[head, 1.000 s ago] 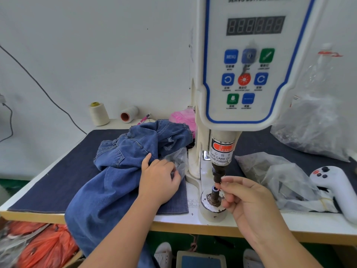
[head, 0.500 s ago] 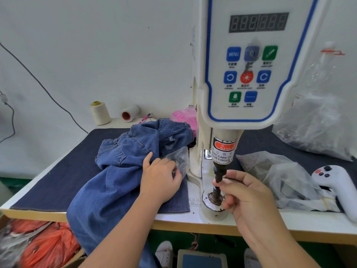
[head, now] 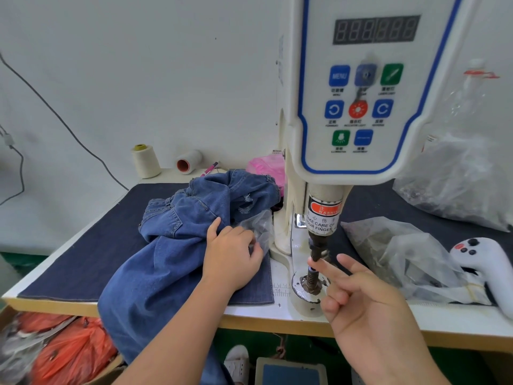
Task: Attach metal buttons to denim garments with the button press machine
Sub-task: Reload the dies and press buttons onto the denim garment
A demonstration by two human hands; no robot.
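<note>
The white button press machine stands at the table's middle, its dark upper punch above the lower die on a round base. My right hand is beside the die, index and middle fingers stretched out, the index tip touching the gap between punch and die; it holds nothing I can see. A blue denim garment lies crumpled to the left and hangs over the table's front edge. My left hand rests on it, fingers curled at a small clear plastic bag.
Clear plastic bags and a white handle with red and black buttons lie right of the machine. Two thread spools and a pink bag sit at the back. Orange bags and a foot pedal are below the table.
My right hand has let go at the die: its pinched fingers have opened and stretched out, and the hand has drawn slightly back. The left hand has stayed on the denim.
</note>
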